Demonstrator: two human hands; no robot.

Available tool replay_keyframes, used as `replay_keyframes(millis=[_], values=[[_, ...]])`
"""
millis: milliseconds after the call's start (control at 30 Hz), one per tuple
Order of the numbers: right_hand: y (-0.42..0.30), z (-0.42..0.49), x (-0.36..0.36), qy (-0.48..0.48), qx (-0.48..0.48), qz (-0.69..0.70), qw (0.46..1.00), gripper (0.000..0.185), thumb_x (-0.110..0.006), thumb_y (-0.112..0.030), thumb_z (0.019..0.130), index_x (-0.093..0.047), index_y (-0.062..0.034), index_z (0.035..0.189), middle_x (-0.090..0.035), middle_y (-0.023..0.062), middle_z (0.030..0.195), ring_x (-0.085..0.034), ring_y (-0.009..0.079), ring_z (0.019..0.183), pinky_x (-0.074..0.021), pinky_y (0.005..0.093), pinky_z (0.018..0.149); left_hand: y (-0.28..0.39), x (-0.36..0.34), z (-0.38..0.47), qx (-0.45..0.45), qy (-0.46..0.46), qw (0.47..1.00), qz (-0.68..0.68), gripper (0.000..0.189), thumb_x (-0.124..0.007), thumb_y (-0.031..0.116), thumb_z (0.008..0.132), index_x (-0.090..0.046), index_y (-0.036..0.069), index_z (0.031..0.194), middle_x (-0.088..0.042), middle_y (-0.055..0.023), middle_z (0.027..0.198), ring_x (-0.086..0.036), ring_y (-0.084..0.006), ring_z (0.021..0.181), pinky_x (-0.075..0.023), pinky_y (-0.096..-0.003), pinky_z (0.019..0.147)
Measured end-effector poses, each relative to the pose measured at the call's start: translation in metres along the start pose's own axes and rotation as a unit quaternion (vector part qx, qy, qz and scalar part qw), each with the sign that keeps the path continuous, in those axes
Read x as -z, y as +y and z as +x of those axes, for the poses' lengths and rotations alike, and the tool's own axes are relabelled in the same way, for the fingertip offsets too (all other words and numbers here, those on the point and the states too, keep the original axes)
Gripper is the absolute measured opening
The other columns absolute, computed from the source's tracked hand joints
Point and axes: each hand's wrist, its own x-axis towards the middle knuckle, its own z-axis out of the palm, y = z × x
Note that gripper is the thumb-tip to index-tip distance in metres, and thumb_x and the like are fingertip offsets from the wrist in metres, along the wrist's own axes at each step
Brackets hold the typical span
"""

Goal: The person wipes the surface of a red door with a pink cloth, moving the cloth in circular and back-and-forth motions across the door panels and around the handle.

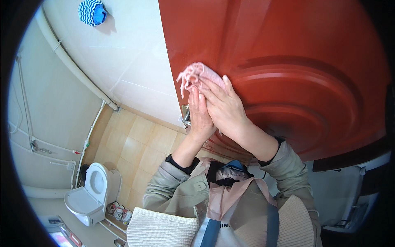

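Note:
Both hands are raised together in front of a red panelled door [277,43]. A folded pink cloth [209,72] with ruffled edges lies under the fingers of my right hand [226,108], near the door's edge. My left hand [199,114] is pressed against the right one, its fingertips at the cloth's lower edge. Whether the left fingers grip the cloth is hard to tell. A metal door latch [186,115] shows just left of my left hand.
At the lower left stand a white toilet [97,182] with its lid raised and several shoes [118,213]. White pipes [74,64] run along the tiled wall. A blue-and-white patterned item [91,12] hangs on the wall. Beige tiles [132,145] cover the floor.

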Motion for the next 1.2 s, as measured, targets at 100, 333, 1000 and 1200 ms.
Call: replay_keyframes(millis=[100,333,1000,1200], values=[[0.001,-0.016,-0.001,0.004,-0.022,0.086,0.996,0.039,-0.052,-0.015,0.082,-0.063,0.0010,0.115,-0.053,0.0107,0.134,-0.043,0.0235,0.130,-0.0225,0.0527,0.112,0.000,-0.015,-0.009,0.032,-0.005,0.999,-0.010,0.084,-0.067,0.018,0.083,-0.015,-0.006,0.143,-0.020,-0.0351,0.146,-0.025,-0.0503,0.135,-0.0213,-0.0566,0.111],[0.007,-0.065,0.028,0.051,-0.065,0.165,0.983,0.031,-0.064,-0.009,0.077,-0.064,0.0000,0.107,-0.054,0.0129,0.130,-0.047,0.0273,0.126,-0.0313,0.0564,0.102,-0.001,-0.005,0.036,0.103,0.039,0.994,0.011,0.095,-0.073,0.024,0.073,-0.017,-0.002,0.145,-0.018,-0.0353,0.146,-0.021,-0.0543,0.133,-0.0176,-0.0602,0.110],[0.048,-0.187,0.069,0.144,-0.157,0.164,0.963,0.025,-0.063,0.005,0.070,-0.068,-0.0021,0.094,-0.065,0.0106,0.106,-0.060,0.0290,0.104,-0.0429,0.0500,0.098,0.079,-0.046,0.025,0.040,-0.042,0.998,0.020,0.090,-0.077,0.032,0.067,-0.034,0.006,0.141,-0.019,-0.0341,0.142,-0.019,-0.0568,0.132,-0.0180,-0.0650,0.106],[0.056,-0.215,0.080,0.192,-0.178,0.153,0.953,0.023,-0.062,0.005,0.071,-0.068,-0.0007,0.092,-0.066,0.0104,0.101,-0.062,0.0286,0.099,-0.0454,0.0486,0.095,0.123,-0.073,0.011,0.010,-0.034,0.999,-0.025,0.088,-0.075,0.032,0.071,-0.031,0.004,0.142,-0.017,-0.0350,0.142,-0.019,-0.0607,0.129,-0.0191,-0.0692,0.103]])
